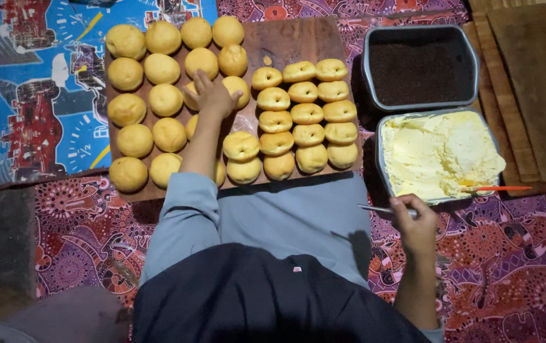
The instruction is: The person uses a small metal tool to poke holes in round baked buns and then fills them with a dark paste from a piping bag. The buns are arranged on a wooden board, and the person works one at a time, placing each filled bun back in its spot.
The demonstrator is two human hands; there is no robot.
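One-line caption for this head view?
Left hand reaches among buns on a board; right hand holds a knife beside a tub of cream.

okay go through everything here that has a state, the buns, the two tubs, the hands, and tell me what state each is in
Round golden buns on the left of the wooden board: whole, uncut.
Golden buns on the right of the board: split open on top, unfilled.
Grey rectangular tub of dark brown sprinkles: uncovered, nearly full.
Grey rectangular tub of pale yellow cream: uncovered, scooped, orange-handled tool resting in it.
Left hand: grasping a whole bun.
Right hand: gripping a thin metal utensil.
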